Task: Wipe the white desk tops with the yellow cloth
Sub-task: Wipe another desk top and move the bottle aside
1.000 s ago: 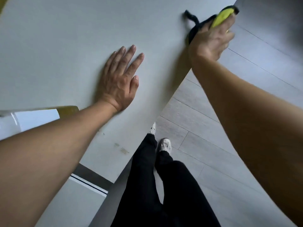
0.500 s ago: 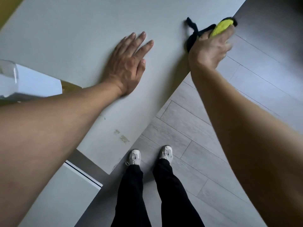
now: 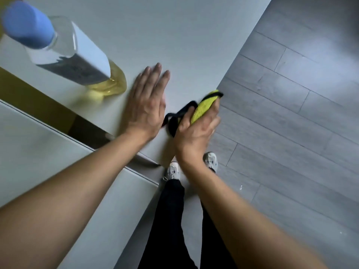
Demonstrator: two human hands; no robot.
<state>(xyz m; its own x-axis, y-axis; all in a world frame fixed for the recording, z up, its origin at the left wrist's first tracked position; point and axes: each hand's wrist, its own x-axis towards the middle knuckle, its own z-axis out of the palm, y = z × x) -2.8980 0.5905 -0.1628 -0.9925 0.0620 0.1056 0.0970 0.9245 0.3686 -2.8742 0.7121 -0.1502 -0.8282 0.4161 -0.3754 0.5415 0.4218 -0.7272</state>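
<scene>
We note the right hand [image 3: 196,129], gripping the yellow cloth [image 3: 205,106], has drawn back along the edge of the white desk top [image 3: 174,35] from the far corner to the near corner within the last second. The left hand [image 3: 147,101] lies flat and open just beside it. A bottle [image 3: 64,49] has come into view at left. We judge this edge pass nearly complete; the adjoining desk [image 3: 58,152] remains to be wiped.

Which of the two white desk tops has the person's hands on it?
The upper white desk top, which carries the blue-capped bottle: the flat left hand and the right hand gripping the yellow cloth are on it.
</scene>
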